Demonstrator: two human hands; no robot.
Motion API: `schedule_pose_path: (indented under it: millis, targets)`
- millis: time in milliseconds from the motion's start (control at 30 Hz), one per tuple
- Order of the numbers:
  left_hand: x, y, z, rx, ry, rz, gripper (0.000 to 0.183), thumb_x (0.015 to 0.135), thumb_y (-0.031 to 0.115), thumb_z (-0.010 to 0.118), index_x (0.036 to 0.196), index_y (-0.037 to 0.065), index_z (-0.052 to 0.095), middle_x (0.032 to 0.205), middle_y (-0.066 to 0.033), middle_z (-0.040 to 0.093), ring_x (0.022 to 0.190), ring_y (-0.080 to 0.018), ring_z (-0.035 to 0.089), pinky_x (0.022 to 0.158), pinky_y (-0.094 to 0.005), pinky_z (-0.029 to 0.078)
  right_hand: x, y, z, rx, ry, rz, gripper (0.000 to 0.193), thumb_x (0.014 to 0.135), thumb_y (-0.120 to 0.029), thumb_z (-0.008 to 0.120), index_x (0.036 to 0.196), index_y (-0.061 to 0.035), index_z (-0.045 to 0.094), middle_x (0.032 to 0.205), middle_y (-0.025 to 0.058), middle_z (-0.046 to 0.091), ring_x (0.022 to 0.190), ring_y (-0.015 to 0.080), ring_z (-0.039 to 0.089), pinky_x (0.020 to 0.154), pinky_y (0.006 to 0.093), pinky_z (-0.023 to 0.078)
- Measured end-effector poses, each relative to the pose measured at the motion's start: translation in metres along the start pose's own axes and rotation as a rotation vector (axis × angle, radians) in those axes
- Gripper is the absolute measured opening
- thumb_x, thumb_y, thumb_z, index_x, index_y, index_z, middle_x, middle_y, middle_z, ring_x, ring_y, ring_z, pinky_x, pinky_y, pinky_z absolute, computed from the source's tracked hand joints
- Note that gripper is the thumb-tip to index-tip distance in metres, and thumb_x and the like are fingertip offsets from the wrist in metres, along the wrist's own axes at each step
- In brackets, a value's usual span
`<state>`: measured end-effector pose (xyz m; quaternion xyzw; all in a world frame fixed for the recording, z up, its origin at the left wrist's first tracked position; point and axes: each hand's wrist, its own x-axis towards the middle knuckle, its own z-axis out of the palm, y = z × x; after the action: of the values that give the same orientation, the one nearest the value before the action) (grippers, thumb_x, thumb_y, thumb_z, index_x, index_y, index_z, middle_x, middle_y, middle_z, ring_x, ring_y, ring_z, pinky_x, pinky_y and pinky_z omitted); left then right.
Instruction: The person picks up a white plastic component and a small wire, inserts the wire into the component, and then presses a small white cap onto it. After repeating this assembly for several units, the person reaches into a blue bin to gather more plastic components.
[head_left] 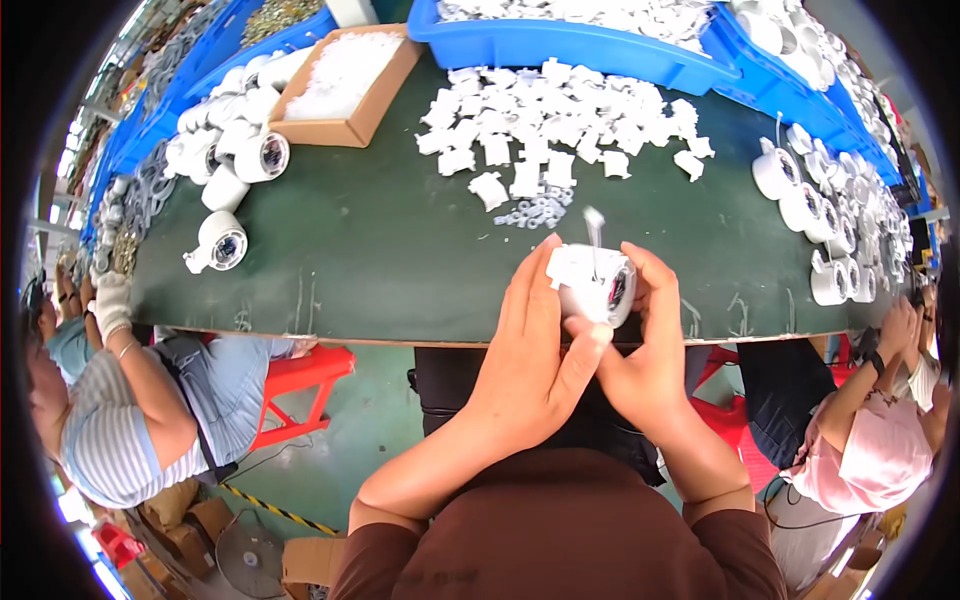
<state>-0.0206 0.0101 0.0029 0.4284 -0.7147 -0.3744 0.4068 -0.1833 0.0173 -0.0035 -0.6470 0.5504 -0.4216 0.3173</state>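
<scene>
Just above the table's near edge, a white cylindrical plastic housing point(584, 303) with a dark, reddish interior is held between both my hands. My left hand point(530, 350) grips its left side, the thumb reaching under the front. Closed round the other side is my right hand point(650, 345), fingers behind and beside the round opening. A white clip-like piece point(570, 262) sits on the housing's top left, and a thin pale stem point(594, 228) stands up from it, slightly blurred. Beyond my hands lie small grey rings point(540, 210) and a spread of loose white clip-like parts point(525, 178).
Blue bins point(570, 45) of white parts line the far side of the green table point(380, 250). A cardboard box point(352, 130) of small white pieces stands back left. White housings point(222, 240) lie left, more point(800, 207) right. Co-workers sit on both sides, one wearing a glove point(112, 303).
</scene>
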Motion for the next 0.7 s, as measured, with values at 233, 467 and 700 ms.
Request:
schedule_pose_path:
  millis: [233, 467, 700]
  targets:
    - [0.006, -0.01, -0.016, 0.2, 0.304, 0.035, 0.031, 0.099, 0.009, 0.056, 0.128, -0.002, 0.053, 0.134, -0.0231, 0.05, 0.12, -0.0363, 0.047, 0.103, -0.0453, 0.037, 0.013, -0.009, 0.01, 0.26, -0.254, -0.017, 0.048, 0.09, 0.0, 0.069, 0.136, -0.0022, 0.055, 0.126, 0.0141, 0.058, 0.107, 0.0237, 0.06, 0.092, 0.0348, 0.049]
    - [0.011, -0.01, -0.024, 0.213, 0.207, 0.144, 0.026, 0.089, 0.003, 0.057, 0.115, 0.001, 0.06, 0.116, -0.0164, 0.061, 0.102, -0.0348, 0.054, 0.09, -0.0433, 0.043, 0.051, -0.035, 0.002, 0.828, -0.244, 0.208, 0.011, 0.098, -0.006, 0.065, 0.108, -0.0011, 0.066, 0.09, 0.0004, 0.061, 0.078, 0.0075, 0.053, 0.074, 0.0237, 0.046]
    - [0.01, -0.007, -0.025, 0.175, 0.29, 0.018, 0.016, 0.09, 0.003, 0.054, 0.103, -0.001, 0.063, 0.105, -0.0149, 0.066, 0.094, -0.0326, 0.061, 0.087, -0.0411, 0.048, 0.032, -0.028, 0.015, 0.587, -0.11, 0.042, 0.012, 0.095, 0.007, 0.064, 0.105, -0.0002, 0.066, 0.099, 0.0033, 0.065, 0.086, 0.008, 0.061, 0.076, 0.0241, 0.051]
